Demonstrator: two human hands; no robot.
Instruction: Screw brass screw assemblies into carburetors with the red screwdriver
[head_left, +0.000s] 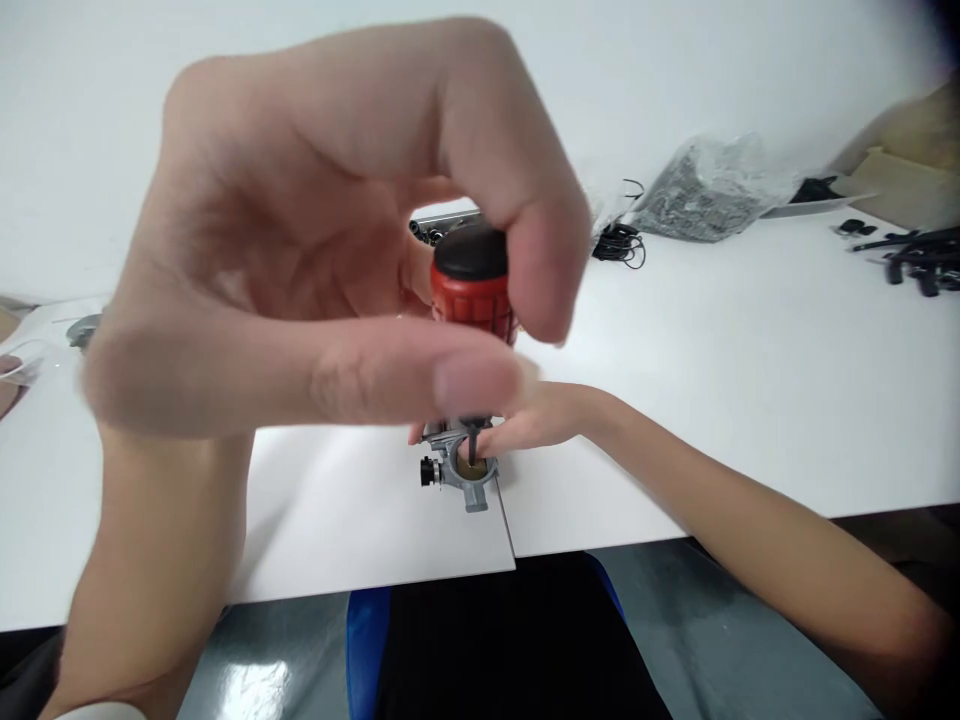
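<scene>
Close to the camera, my left hand (337,180) curls its thumb and fingers round the red handle of a screwdriver (472,295) with a black end cap. The screwdriver stands upright, and its dark shaft points down into the round bore of a grey metal carburetor (475,496). Whether the tip touches a screw inside is too small to tell. On the table, my right hand (536,418) grips the carburetor from its far right side, with part of the fingers hidden behind my left thumb. A black knob sticks out of the carburetor's left side.
A clear plastic bag of grey parts (712,190) lies at the back right, beside black cables (619,243). Black parts (919,255) lie at the far right near a cardboard box (911,185). A seam divides the white table (360,520). At the left edge, another person's hand (9,385) shows.
</scene>
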